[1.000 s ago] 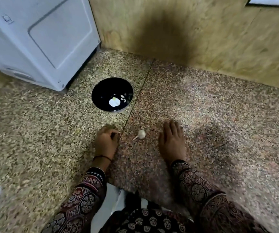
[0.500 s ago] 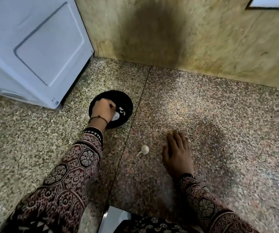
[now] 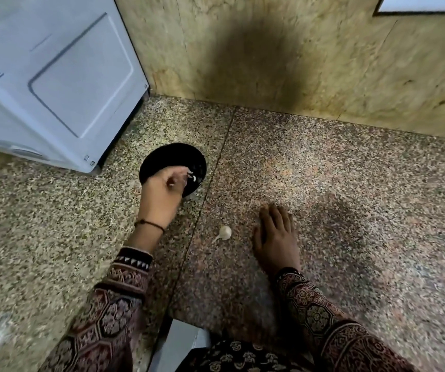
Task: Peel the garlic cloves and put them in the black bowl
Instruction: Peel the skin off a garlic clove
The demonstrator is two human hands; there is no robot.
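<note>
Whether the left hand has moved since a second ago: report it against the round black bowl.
Yes. The left hand went forward, off the speckled floor, and now hangs over the round black bowl.

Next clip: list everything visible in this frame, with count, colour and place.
Black bowl: one, black, on the floor beside the appliance.
White pieces: a few, white, inside the bowl, partly hidden.
Garlic: one with stem, off-white, on the floor between the hands.
Appliance: one, white, upper left.
Floor: speckled stone.
Wall: beige, behind.
Grey object: one, bottom centre, unidentifiable.
Left hand: over the bowl's near edge, fingers curled; contents unclear.
Right hand: flat on the floor, right of the garlic.
</note>
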